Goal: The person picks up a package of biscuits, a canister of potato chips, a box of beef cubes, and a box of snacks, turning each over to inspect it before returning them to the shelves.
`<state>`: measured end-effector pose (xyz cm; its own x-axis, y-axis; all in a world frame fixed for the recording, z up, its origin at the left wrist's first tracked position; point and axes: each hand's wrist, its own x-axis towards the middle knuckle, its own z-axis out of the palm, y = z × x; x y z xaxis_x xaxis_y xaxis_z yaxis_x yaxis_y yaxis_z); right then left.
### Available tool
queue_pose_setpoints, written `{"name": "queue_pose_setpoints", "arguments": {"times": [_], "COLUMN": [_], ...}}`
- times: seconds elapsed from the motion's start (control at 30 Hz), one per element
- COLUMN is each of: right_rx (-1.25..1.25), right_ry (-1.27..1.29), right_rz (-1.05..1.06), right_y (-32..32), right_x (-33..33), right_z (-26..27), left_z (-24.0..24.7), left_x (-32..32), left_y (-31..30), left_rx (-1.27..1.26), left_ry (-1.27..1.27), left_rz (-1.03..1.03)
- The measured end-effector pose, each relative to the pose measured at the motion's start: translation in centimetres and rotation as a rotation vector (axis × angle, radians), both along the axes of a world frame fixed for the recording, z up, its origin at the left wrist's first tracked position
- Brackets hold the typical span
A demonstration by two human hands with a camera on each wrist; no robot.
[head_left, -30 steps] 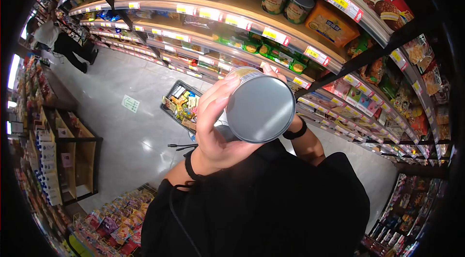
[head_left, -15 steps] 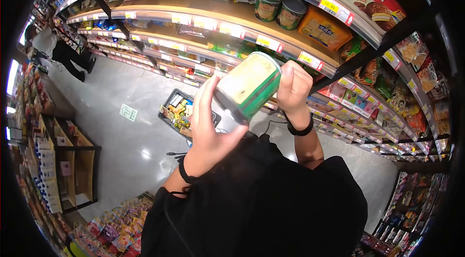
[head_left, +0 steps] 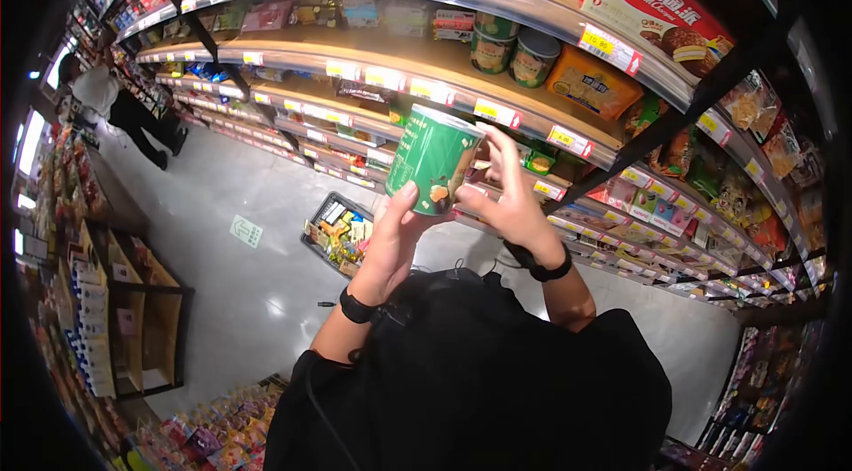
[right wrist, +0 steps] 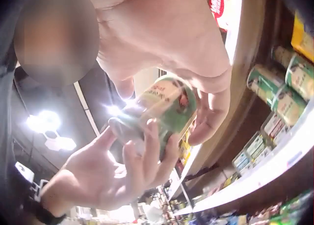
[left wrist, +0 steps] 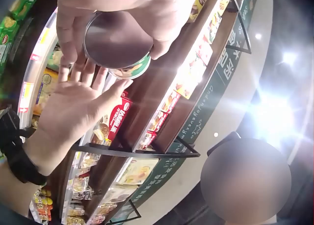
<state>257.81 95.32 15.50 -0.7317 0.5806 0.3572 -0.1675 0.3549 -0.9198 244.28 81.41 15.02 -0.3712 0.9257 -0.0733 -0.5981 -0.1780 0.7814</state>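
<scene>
A green can (head_left: 432, 160) with a pale label panel is held up in front of the chest, tilted. My left hand (head_left: 396, 236) grips its lower part, the thumb lying along the green side. In the left wrist view the can's dark grey end (left wrist: 117, 38) faces the camera. My right hand (head_left: 519, 213) is at the can's right side, its fingers spread and fairly straight, with the tips close by the can's edge. The right wrist view shows the left hand's fingers (right wrist: 149, 146) wrapped round the can (right wrist: 179, 102), below the right hand (right wrist: 162, 38).
Shelves of packaged snacks curve across the front, with similar green cans (head_left: 535, 57), an orange packet (head_left: 595, 85) and a red box (head_left: 652, 14). On the floor stands a dark basket (head_left: 311, 238) of packets. Another person (head_left: 120, 107) is in the aisle at far left.
The can has turned: its grey end faced the head camera, then its pale side, now its green side shows. My right hand's fingers, curled half a second ago, have spread.
</scene>
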Motion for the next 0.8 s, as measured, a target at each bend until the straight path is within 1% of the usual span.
{"name": "queue_pose_setpoints", "arguments": {"times": [0.03,0.07,0.1,0.13,0.17,0.23,0.27,0.37,0.4,0.43,0.5,0.53,0.6,0.7,0.77,0.8], "right_rx": [-0.116,-0.199,-0.281,-0.041,-0.223,-0.313,-0.318,-0.278,-0.311,-0.186,-0.229,-0.223,-0.168,-0.047,-0.017,0.012], "right_ry": [0.014,0.048,0.082,0.086,0.155,0.191,0.202,0.21,0.265,0.193,0.204,0.207,0.2,0.172,0.02,0.118], "right_rz": [0.072,0.097,0.122,0.094,0.152,0.195,0.178,0.028,-0.075,-0.201,-0.274,-0.33,-0.421,-0.519,-0.672,-0.67], "right_y": [0.2,0.0,-0.1,1.3,0.3,0.7,1.0,2.9,3.0,5.5,8.4,10.1,13.0,15.4,16.8,16.9], "right_x": [-0.2,-0.5,-0.8,-1.1,-1.0,-1.2,-1.2,-1.3,-1.1,-0.9,-0.2,0.2,1.0,1.8,2.1,1.9], "right_z": [-0.8,-0.7,-0.6,-2.3,-0.4,-0.9,-1.2,-1.6,-0.5,-1.8,-0.7,-0.6,-0.2,1.1,1.9,2.3], "left_z": [-0.2,-0.8,-0.7,-0.9,-1.1,-1.8,-1.8,-0.8,-1.5,-1.7,-2.2,-2.7,-2.9,-3.2,-3.3,-3.3], "left_x": [0.1,0.1,-0.1,-0.3,-0.4,-0.4,-0.4,0.1,-0.4,-0.5,-0.6,-0.9,-1.2,-1.4,-1.4,-1.4], "left_y": [0.2,0.4,0.7,0.9,1.0,1.5,1.6,2.0,1.9,1.7,1.2,0.8,0.2,-0.5,-0.9,-1.0], "left_rx": [0.008,-0.03,0.014,0.058,0.099,0.115,0.119,-0.043,-0.011,-0.031,-0.072,-0.073,-0.072,-0.067,-0.065,-0.064], "left_ry": [-0.049,-0.118,-0.166,-0.252,-0.336,-0.374,-0.394,-0.276,-0.263,-0.182,-0.018,-0.081,-0.077,-0.09,-0.099,-0.098], "left_rz": [-0.013,-0.018,-0.119,-0.225,-0.329,-0.409,-0.443,-0.386,-0.434,-0.427,-0.411,-0.426,-0.413,-0.393,-0.38,-0.373]}}
